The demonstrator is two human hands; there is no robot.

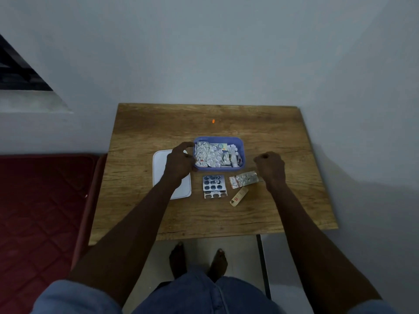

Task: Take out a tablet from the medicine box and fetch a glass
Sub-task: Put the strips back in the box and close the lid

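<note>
Blue medicine box (pixel 240 141): your left hand (pixel 179 160) steadies its wall, fingers wrapped on it. Right hand (pixel 271 167) curled shut, contents unclear. Pick one blister strip (pixel 246 178) off the counter (pixel 283 137).

The room was dim. A wooden tabletop (pixel 260 207) stood with its far edge against a plain pale wall (pixel 215 53). A red quilted mattress (pixel 40 211) lay beside its left edge, over pale floor (pixel 226 245).

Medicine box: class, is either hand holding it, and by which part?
The left hand grips the medicine box at its left wall. The right hand is closed, apparently holding nothing.
</note>
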